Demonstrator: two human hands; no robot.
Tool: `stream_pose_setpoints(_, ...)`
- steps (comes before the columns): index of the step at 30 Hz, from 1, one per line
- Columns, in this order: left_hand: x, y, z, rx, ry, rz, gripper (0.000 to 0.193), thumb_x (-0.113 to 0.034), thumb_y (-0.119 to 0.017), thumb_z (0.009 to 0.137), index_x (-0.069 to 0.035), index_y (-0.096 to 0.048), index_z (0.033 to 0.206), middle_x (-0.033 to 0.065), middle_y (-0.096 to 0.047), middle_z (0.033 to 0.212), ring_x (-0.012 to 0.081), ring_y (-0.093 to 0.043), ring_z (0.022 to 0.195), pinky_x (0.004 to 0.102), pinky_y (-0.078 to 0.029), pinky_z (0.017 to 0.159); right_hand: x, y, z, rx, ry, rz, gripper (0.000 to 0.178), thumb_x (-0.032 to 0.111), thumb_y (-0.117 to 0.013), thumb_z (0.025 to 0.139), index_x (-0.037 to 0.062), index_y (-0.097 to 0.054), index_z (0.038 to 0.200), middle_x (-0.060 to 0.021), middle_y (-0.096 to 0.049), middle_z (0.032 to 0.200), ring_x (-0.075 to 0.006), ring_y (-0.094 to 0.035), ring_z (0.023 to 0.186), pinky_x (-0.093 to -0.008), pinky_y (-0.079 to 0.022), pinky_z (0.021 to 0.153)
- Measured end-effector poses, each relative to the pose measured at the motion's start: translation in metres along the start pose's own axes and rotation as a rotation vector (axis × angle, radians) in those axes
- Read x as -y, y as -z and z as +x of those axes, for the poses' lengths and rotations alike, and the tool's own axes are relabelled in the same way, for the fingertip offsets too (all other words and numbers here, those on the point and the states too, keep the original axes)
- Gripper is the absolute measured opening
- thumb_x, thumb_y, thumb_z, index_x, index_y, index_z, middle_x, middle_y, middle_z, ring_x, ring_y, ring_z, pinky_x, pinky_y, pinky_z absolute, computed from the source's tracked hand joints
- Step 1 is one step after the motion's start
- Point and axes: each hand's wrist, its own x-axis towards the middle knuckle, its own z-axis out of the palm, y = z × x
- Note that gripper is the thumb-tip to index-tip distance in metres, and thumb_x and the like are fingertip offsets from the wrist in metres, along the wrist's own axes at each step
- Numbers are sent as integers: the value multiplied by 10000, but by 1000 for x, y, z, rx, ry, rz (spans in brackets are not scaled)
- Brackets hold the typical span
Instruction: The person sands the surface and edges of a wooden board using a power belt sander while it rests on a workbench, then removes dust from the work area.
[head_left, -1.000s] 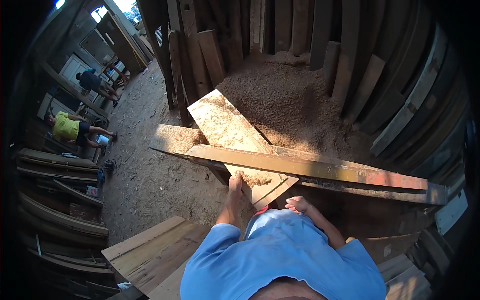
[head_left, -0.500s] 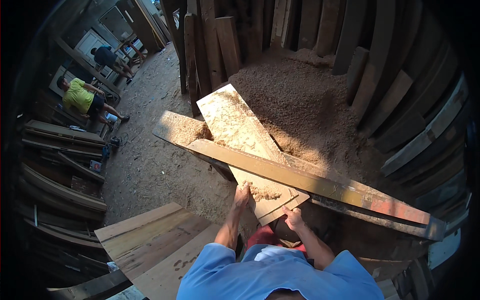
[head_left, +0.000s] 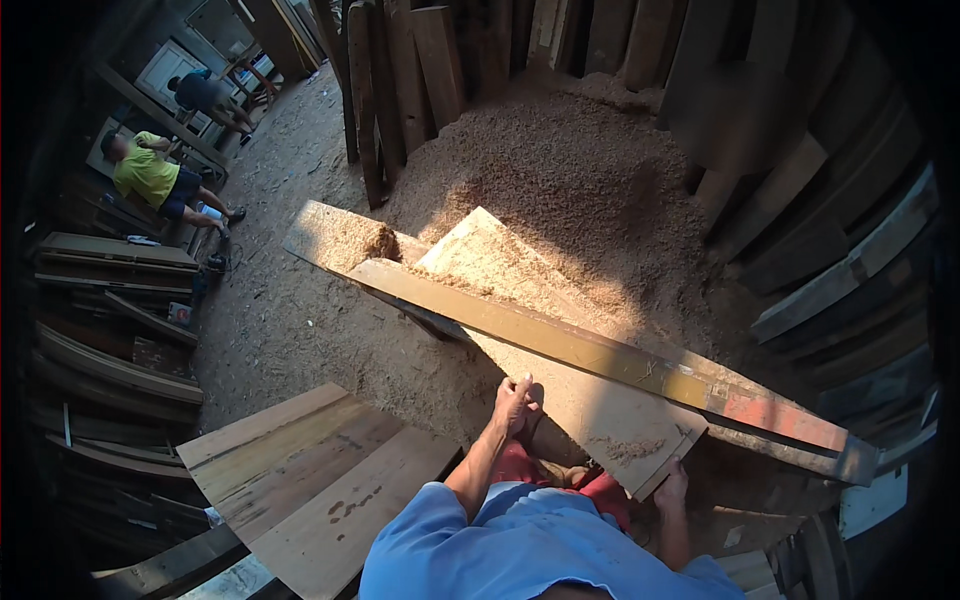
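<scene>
A wide pale board point(head_left: 600, 400) slants beneath a long yellowish beam point(head_left: 530, 323) with a red-painted end. Its far part, lit by the sun, is strewn with wood shavings, and a small heap of them lies near its close end. My left hand point(head_left: 514, 400) is closed at the board's left edge, just on my side of the beam. At the close right corner my right hand point(head_left: 672, 487) grips the board, its fingers partly hidden. Under the beam runs a shavings-covered plank point(head_left: 335, 232), apparently part of the same stand.
Wide planks point(head_left: 320, 480) lie at my lower left. A large sawdust heap point(head_left: 560, 150) rises beyond the beam, with upright boards point(head_left: 437, 65) behind it. More boards are stacked left point(head_left: 120, 365) and right. A person in a yellow shirt point(head_left: 150, 172) and another bending person point(head_left: 205, 95) are far left.
The board has swung and slid to the right beneath the beam, and my right hand has moved right with it. My left hand is slightly farther right. The yellow-shirted person has raised an arm.
</scene>
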Motion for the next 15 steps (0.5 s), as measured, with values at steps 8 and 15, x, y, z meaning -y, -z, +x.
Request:
stream_pose_setpoints(8,-44,30,48,-68,-190,150,622,-448,-835,901,8,-462,1098,40,-535,773,89,-497,516,257,-444,433,-7,-7,-1,-126,18,-144,629,506,-430,1117,3,-484,1490,-158,-594,1438,-344,-606,1282,-521,-501,1087)
stream_pose_setpoints(15,65,47,-54,16,-14,37,504,-421,-818,914,-75,-635,1232,5,-654,1019,102,-556,785,293,-440,611,41,99,32,-210,27,-528,688,554,-427,1108,-31,-514,1459,-164,-651,1341,-321,-670,1173,-471,-544,1034)
